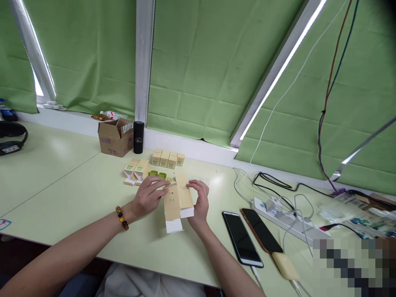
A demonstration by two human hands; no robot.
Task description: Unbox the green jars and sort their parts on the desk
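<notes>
Both my hands hold a tan, unfolded carton blank (177, 200) with white end flaps, lifted just above the pale green table (77, 194). My left hand (148, 198), with a bead bracelet at the wrist, pinches the blank's left edge. My right hand (199, 200) curls round its right edge. Just beyond lie two more flat blanks (136, 170) with green squares, a small green insert (157, 174), and a row of several folded tan boxes (167, 158).
A brown cardboard box (115, 137) and a black cylinder (138, 137) stand at the back by the window ledge. Two phones (252, 235) lie to my right, beside a white power strip (284, 218) with tangled cables. Black headphones (10, 138) rest far left.
</notes>
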